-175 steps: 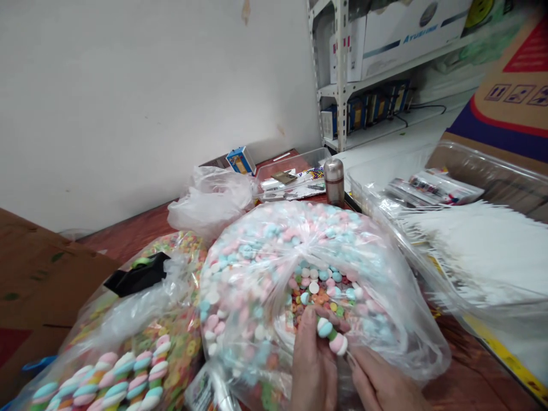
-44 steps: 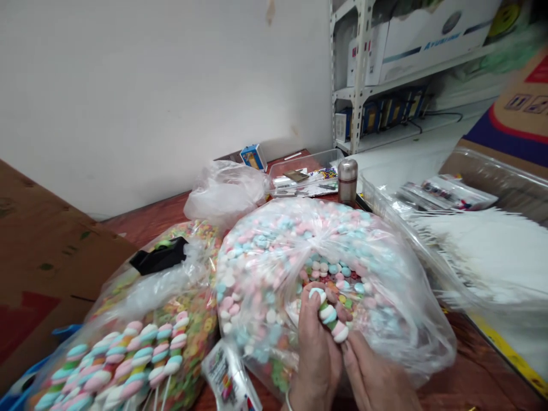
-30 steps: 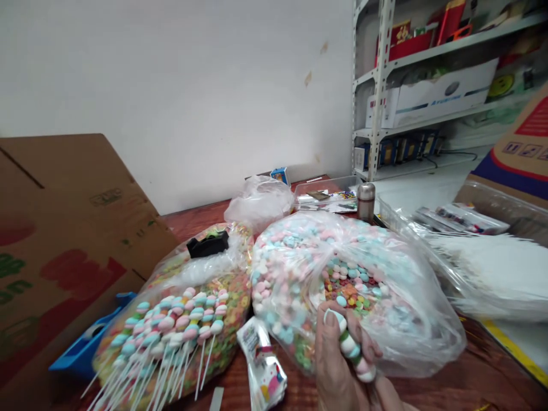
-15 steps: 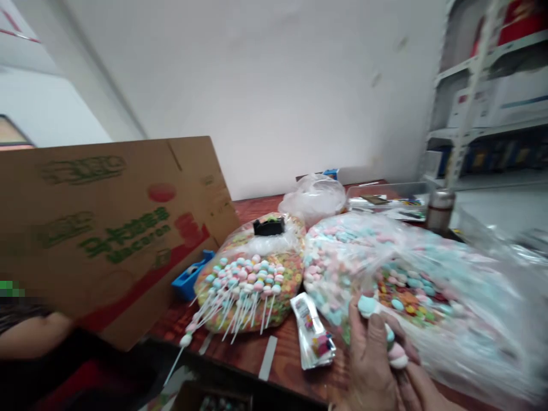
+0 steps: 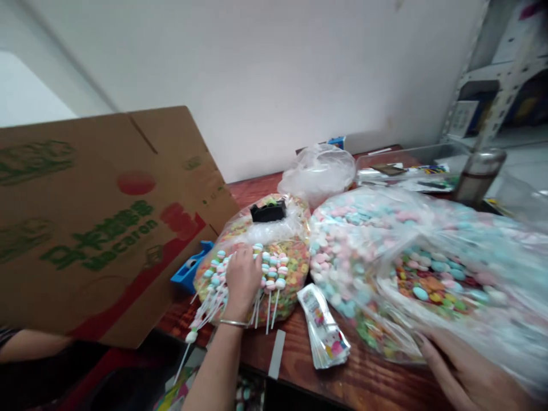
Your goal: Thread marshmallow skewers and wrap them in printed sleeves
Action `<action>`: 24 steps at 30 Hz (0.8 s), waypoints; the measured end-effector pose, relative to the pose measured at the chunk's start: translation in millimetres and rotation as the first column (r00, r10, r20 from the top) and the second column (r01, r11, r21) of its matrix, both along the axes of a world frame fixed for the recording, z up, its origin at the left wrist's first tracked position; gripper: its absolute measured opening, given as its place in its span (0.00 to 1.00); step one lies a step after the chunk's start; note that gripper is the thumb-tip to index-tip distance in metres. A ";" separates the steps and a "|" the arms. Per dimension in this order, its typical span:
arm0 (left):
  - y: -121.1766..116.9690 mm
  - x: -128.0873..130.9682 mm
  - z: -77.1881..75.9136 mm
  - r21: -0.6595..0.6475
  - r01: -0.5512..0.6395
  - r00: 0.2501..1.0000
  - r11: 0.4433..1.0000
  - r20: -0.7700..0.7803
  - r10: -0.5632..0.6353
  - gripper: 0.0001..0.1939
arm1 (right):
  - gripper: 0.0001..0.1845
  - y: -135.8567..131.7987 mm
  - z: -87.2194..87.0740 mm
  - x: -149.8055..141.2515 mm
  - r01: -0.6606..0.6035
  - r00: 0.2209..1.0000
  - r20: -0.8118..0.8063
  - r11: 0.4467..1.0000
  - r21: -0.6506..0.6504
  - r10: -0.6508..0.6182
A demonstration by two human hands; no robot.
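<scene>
So, the left hand point(image 5: 242, 282) sits on a bunch of marshmallow sticks point(image 5: 270, 283), and the sticks lie on top of a bag of colored cereal rings point(image 5: 293, 265). Its fingers curl down among the sticks, but the back of the hand hides them, so I cannot tell if it is really holding one. A thin bangle point(image 5: 233, 323) shines on that wrist. The right hand point(image 5: 468, 371) is down in the corner, open, with its fingers point(image 5: 434, 348) touching the side of a big clear bag of pink and blue candy point(image 5: 355, 251). That bag lies just beside the ring bag on a red-brown wooden table point(image 5: 363, 382). A stack of small printed packets point(image 5: 323, 326) lies near both bags. A blue plastic holder point(image 5: 188, 274) is by the ring bag, and a cardboard box flap point(image 5: 85, 228) stands to its left. Another person's arm point(image 5: 29, 345) shows at the far left.
</scene>
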State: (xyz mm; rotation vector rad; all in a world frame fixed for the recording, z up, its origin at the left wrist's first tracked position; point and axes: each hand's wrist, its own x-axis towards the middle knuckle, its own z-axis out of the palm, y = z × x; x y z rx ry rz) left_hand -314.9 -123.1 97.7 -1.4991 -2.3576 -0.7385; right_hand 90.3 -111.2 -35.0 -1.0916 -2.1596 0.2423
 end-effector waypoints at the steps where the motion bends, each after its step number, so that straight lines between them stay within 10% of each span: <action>1: 2.3 -2.4 -2.9 -0.023 0.010 1.000 1.000 -0.020 -0.011 0.14 | 0.14 1.4 3.4 6.4 0.036 0.999 0.010 0.999 -0.030 -0.035; 8: -6.3 29.4 -4.9 0.045 0.161 0.963 0.986 -0.225 -0.147 0.21 | 0.12 -9.5 13.8 33.5 0.253 0.967 0.032 0.965 -0.076 -0.251; 13: -13.6 99.6 -38.9 -0.017 0.493 0.861 0.870 -0.131 -0.491 0.15 | 0.23 -13.2 3.9 15.0 0.250 0.952 0.158 0.965 0.082 -0.260; 18: 25.8 157.0 -67.8 0.018 0.531 0.838 0.847 -0.162 -0.521 0.23 | 0.27 7.5 -1.2 10.3 0.285 0.942 0.175 0.958 0.031 -0.286; 24: 80.3 210.5 -53.5 -0.036 0.476 0.859 0.879 -0.193 -0.474 0.26 | 0.10 21.1 21.7 20.4 0.151 0.984 0.104 0.987 -0.058 -0.145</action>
